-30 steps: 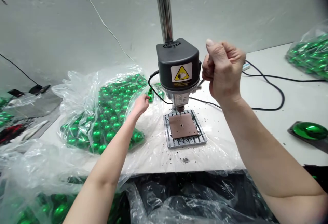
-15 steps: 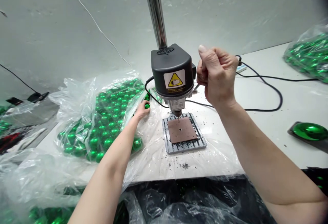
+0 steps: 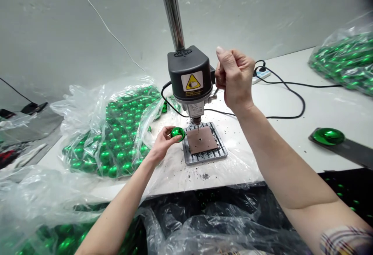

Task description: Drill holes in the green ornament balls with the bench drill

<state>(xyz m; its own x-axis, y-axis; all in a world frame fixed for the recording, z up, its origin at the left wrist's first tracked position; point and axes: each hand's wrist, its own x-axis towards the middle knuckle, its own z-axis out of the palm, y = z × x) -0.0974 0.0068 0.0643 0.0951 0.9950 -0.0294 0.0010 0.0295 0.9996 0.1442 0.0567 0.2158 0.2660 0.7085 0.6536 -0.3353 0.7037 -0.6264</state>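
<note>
Bag of glossy green balls, left: clear plastic, its mouth loosely gathered toward the drill press. Left hand, right of the bag: a second earlier it was at the bag's mouth; now it has come nearer the viewer, bringing one shiny green ball to the left edge of the slotted base plate. The ball is thus out among the work surfaces, though not on the brown board. Its fingers are part-closed, thumb in front and forefinger behind, opened only to the ball's width. Contact between ball and plate cannot be judged. Drill press, centre: bit above the board, near its small dark hole; shavings lie around. Feed lever, at the machine's right side, runs up to the right hand, which has remained raised, fingers curled tightly, apparently about the lever's hidden end. Farther right on the table, a domed green piece rests on a dark strip.
</note>
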